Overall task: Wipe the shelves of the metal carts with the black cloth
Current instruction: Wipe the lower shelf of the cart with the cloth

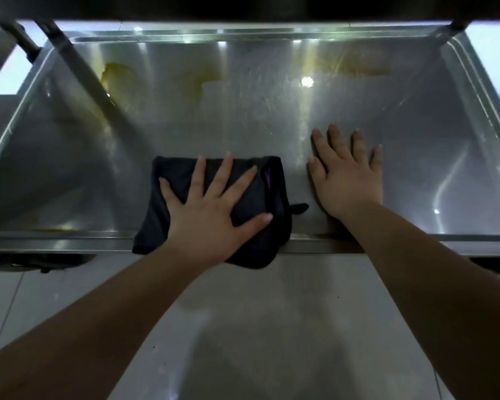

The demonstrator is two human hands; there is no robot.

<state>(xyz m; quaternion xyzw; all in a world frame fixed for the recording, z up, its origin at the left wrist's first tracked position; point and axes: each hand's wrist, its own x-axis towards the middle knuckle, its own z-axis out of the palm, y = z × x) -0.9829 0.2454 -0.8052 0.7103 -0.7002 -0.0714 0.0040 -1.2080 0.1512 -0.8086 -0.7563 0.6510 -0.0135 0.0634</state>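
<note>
In the head view, the folded black cloth [251,194] lies at the middle of the front edge of the metal cart shelf [243,111]. Its near end hangs over that edge and its small loop points right, but its long axis is not clear. The left hand [211,209] presses on it with straight, spread fingers, and the right hand [348,180] lies flat and open on the bare shelf just beside it, holding nothing.

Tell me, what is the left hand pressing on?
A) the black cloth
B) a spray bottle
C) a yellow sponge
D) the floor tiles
A: the left hand lies flat, fingers spread, on the black cloth, which sits at the near edge of the metal shelf; the right hand rests on bare metal beside it.
</note>
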